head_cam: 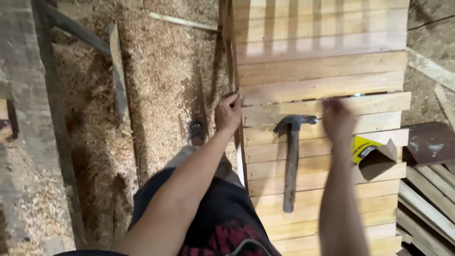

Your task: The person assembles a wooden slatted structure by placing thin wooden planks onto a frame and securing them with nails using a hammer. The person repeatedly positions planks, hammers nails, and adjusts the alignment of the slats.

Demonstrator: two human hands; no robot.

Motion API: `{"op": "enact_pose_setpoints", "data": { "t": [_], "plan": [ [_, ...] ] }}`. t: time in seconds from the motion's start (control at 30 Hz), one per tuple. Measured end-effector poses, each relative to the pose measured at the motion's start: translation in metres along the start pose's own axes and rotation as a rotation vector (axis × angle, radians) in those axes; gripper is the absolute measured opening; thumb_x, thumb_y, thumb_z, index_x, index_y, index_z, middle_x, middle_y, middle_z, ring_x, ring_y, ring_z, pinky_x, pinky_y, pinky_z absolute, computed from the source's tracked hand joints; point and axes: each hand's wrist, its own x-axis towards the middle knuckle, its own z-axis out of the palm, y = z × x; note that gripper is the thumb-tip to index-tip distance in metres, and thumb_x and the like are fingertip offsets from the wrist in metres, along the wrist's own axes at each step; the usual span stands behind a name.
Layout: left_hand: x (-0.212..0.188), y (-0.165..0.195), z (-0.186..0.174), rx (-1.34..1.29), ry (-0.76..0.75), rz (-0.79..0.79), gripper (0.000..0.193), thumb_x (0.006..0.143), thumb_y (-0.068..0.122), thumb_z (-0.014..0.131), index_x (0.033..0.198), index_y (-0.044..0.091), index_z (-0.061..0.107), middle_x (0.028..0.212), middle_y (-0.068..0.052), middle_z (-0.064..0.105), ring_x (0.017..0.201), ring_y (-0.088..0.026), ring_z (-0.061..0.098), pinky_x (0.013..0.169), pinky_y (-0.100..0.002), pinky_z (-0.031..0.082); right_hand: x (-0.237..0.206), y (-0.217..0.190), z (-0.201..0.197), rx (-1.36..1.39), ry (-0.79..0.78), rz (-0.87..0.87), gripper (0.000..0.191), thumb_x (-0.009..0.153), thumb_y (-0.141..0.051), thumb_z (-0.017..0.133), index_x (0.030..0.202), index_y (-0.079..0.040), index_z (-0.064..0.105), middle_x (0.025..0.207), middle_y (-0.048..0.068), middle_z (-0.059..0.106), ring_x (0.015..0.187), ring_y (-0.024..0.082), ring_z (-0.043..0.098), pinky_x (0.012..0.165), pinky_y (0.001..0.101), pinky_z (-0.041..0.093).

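— Where's the hammer (292, 161) lying, and which way does it point?

— Centre-right of the frame, flat on the slatted wooden panel (327, 71). Its long axis runs nearly up and down the picture, across the slats: the head at the upper end, the dark, worn handle reaching toward the lower edge. The head is dull grey metal with a curved claw drooping to the left and the striking face to the right.

— And the hands?

— The left hand (228, 112) sits at the panel's left edge, fingers curled tight onto the end of a slat. The right hand (337, 118) is just right of the hammer head, over the slats; it is blurred, so I cannot tell whether it grips anything.

— What's the panel like?

— Pale, smooth planks laid side by side, with thin gaps between some. A torn yellow cardboard box (372, 152) rests on it at the right.

— Around it?

— Coarse sawdust (161, 71) covers the floor at left, with rough grey beams.
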Motion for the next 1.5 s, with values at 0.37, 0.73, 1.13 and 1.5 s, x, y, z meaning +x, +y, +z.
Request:
{"op": "enact_pose_setpoints", "data": {
  "t": [0.37, 0.73, 1.13, 1.5],
  "plan": [
    [-0.005, 0.0, 0.008, 0.051, 0.126, 0.081, 0.036, 0.098, 0.032, 0.06, 0.129, 0.021, 0.073, 0.126, -0.011, 0.07, 0.112, -0.029, 0.068, 0.1, -0.038, 0.052, -0.173, -0.064, 0.043, 0.112, 0.122, -0.025, 0.035, 0.098, -0.024, 0.072, 0.118, 0.001, 0.057, 0.107, 0.026, 0.064, 0.097, 0.047, 0.061, 0.081, 0.0532, 0.05],
    [-0.007, -0.01, 0.008, 0.004, 0.189, 0.19, 0.034, 0.102, 0.033, 0.058, 0.129, 0.022, 0.074, 0.13, -0.01, 0.07, 0.115, -0.031, 0.067, 0.1, -0.038, 0.053, -0.14, -0.138, 0.009, 0.542, -0.33, 0.159, 0.023, 0.103, -0.024, 0.055, 0.112, -0.005, 0.063, 0.066, 0.008, 0.061, 0.055, 0.017, 0.057, 0.052, 0.0353, 0.047],
    [0.0, -0.013, 0.016, 0.06, 0.172, 0.145, 0.031, 0.098, 0.035, 0.062, 0.125, 0.024, 0.074, 0.124, -0.006, 0.072, 0.103, -0.023, 0.07, 0.086, -0.034, 0.06, -0.119, -0.168, 0.011, 0.462, -0.378, 0.163, 0.026, 0.104, -0.028, 0.052, 0.115, -0.006, 0.06, 0.069, 0.02, 0.064, 0.059, 0.037, 0.065, 0.055, 0.0475, 0.047],
    [-0.003, -0.006, 0.016, 0.102, 0.288, 0.256, 0.029, 0.099, 0.028, 0.062, 0.119, 0.015, 0.078, 0.122, -0.007, 0.072, 0.107, -0.03, 0.07, 0.092, -0.039, 0.056, -0.117, -0.155, 0.024, 0.471, -0.329, 0.136, 0.027, 0.104, -0.031, 0.052, 0.119, -0.009, 0.061, 0.074, 0.022, 0.067, 0.066, 0.041, 0.068, 0.059, 0.0498, 0.05]
  ]
}}
